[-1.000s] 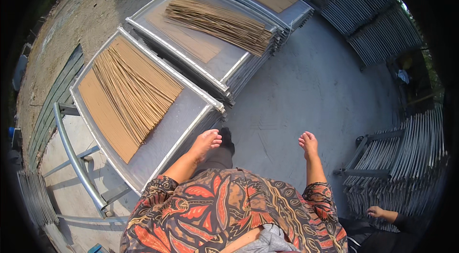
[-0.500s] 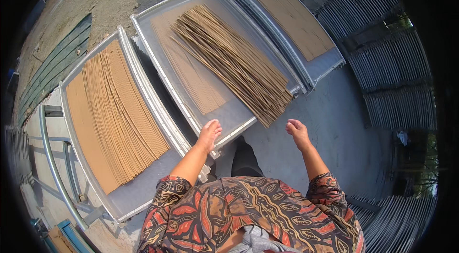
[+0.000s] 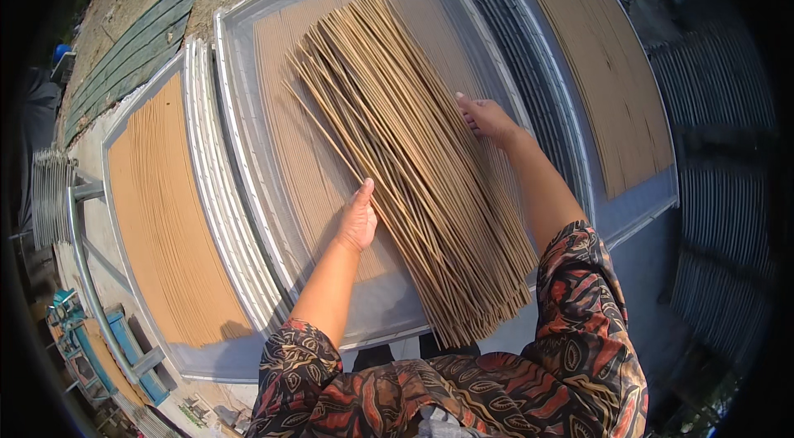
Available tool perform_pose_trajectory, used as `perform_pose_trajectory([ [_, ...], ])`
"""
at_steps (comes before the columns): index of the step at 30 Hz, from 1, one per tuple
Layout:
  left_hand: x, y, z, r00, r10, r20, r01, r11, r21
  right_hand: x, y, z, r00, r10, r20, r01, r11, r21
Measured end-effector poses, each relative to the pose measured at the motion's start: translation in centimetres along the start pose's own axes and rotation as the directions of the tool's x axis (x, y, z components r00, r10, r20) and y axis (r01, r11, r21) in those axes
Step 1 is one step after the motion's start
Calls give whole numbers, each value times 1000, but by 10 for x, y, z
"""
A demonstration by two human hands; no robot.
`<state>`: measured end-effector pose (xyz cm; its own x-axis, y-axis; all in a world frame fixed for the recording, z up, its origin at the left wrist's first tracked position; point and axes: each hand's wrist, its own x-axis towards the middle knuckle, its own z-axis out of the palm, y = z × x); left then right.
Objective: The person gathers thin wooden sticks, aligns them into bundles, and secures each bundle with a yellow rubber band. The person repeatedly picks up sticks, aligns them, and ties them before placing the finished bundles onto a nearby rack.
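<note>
A broad bundle of long thin brown sticks point(image 3: 413, 165) lies slanted over a white-framed mesh tray point(image 3: 236, 99), its lower end sticking out past the near edge. At the bundle's left side is my left hand point(image 3: 357, 219), thumb up along the outer sticks, its other fingers partly hidden. On the far right side, higher up, my right hand point(image 3: 484, 117) has curled fingers against the edge of the bundle. Between them the two hands clasp the bundle from both sides. Beneath it, a flat layer of lighter sticks point(image 3: 281, 132) covers the mesh.
Left stands a stack of trays with a layer of tan sticks point(image 3: 165, 215); right, another with a tan layer point(image 3: 604, 82). A curved metal rail point(image 3: 78, 248) is at the left. A green sheet point(image 3: 132, 57) lies on the ground. Stick racks point(image 3: 719, 231) line the right.
I have stepped closer to the middle tray. Both hands, held apart in the air before, have come forward to the sides of the stick bundle.
</note>
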<state>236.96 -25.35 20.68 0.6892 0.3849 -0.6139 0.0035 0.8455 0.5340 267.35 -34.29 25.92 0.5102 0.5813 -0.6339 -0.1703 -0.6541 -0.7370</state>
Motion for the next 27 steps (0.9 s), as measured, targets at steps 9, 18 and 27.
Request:
perform_pose_trajectory([
  [9, 28, 11, 45, 989, -138, 57, 144, 980, -134, -51, 30, 46, 852, 71, 519, -289, 890, 352],
  [18, 2, 28, 84, 993, 102, 54, -92, 983, -159, -88, -13, 68, 869, -218, 444, -9, 891, 455],
  [27, -176, 105, 122, 803, 589, 92, -542, 785, -299, -254, -131, 122, 806, -472, 357, 442, 881, 168],
])
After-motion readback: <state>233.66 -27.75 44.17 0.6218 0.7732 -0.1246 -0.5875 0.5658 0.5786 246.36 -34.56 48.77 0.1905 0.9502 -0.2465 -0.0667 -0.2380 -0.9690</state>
